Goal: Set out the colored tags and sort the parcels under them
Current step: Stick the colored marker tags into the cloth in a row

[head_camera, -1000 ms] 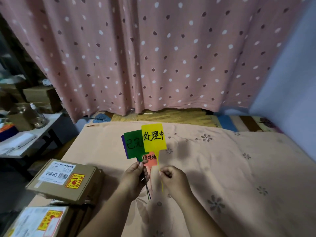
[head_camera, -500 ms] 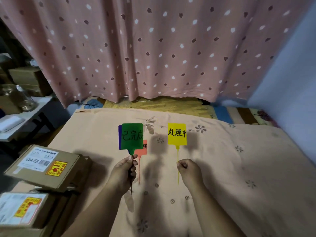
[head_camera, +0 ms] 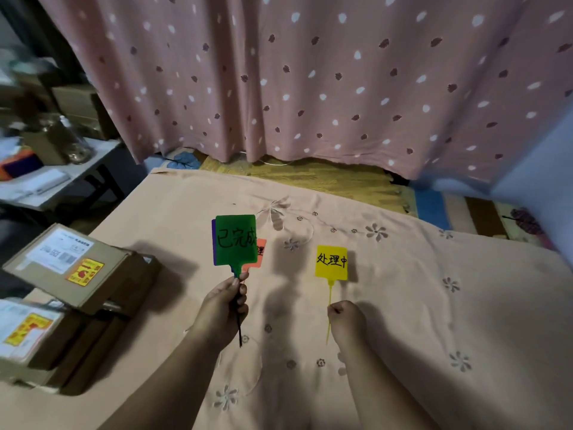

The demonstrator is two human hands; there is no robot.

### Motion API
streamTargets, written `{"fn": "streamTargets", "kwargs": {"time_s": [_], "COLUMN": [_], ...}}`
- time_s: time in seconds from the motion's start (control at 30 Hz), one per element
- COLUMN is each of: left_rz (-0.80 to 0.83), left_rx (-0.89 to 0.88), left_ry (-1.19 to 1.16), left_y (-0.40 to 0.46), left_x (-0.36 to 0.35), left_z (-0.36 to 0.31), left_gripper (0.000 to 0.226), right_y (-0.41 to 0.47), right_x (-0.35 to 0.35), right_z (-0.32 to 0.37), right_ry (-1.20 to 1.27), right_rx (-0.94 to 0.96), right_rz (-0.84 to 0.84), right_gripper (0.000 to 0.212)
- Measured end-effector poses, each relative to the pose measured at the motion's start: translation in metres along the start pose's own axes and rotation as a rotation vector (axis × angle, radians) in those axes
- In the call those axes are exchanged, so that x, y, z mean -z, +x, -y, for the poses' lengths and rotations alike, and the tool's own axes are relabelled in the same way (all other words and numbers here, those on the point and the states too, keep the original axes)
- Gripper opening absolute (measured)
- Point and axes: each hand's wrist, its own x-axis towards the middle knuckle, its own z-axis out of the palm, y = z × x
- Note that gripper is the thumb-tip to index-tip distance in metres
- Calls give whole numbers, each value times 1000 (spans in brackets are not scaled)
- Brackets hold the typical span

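Note:
My left hand [head_camera: 224,308] grips the stems of a bunch of tags held upright over the peach bedsheet [head_camera: 434,321]. The green tag [head_camera: 235,240] with black writing is in front; a purple tag [head_camera: 213,240] peeks out behind its left edge and an orange-red tag [head_camera: 259,252] behind its right. My right hand [head_camera: 345,319] pinches the thin stem of a yellow tag [head_camera: 331,262], held upright and apart from the bunch. Cardboard parcels lie at the left: an upper one [head_camera: 74,265] with a white label and yellow sticker, and a lower one [head_camera: 28,336].
A pink dotted curtain [head_camera: 310,82] hangs behind the bed. A side table [head_camera: 46,181] with a glass jar and boxes stands at the far left. A yellow mat [head_camera: 325,175] and striped cloth lie past the bed's far edge. A blue wall is at the right.
My right hand has drawn the yellow tag out of the bunch and carried it to the right. The left hand keeps the green, purple and orange-red tags.

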Motion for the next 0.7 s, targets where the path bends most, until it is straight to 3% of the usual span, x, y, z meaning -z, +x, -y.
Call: {"fn": "streamTargets", "kwargs": {"time_s": [0.7], "left_rz": [-53], "left_rx": [49], "left_ry": [101], "left_y": [28], "left_x": [-16], "left_z": [18], "left_gripper": [23], "right_y": [64], "right_x": [-16], "right_z": [-17], "right_ry": [-75], "right_rx": [-104], "right_rz": [127], "right_gripper": [24]}}
